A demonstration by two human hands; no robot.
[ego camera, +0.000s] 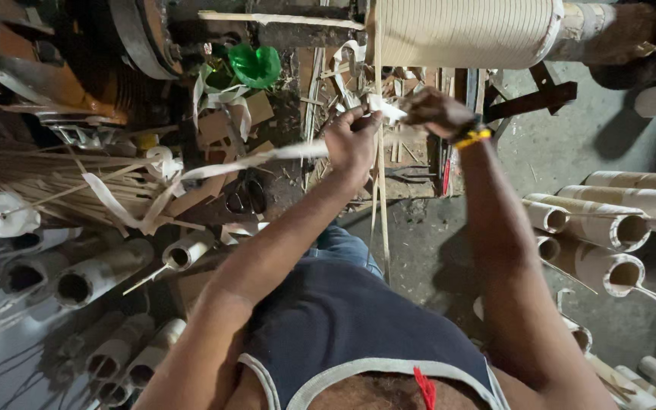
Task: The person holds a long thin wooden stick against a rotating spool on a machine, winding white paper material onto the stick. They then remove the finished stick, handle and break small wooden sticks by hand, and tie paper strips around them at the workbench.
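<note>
Below big cream roll: left hand, right hand pinch white strip.

Right floor: lay stacked cardboard tubes
Left floor: held more grey tubes
Top: hung ribbed pale roll
Near machine: sat green plastic piece

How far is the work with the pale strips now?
Done: wound tubes lie stacked at the right and others at the left. In hand: the left hand and right hand grip a pale strip below the big ribbed roll. Left: loose strips lie heaped unused.
</note>
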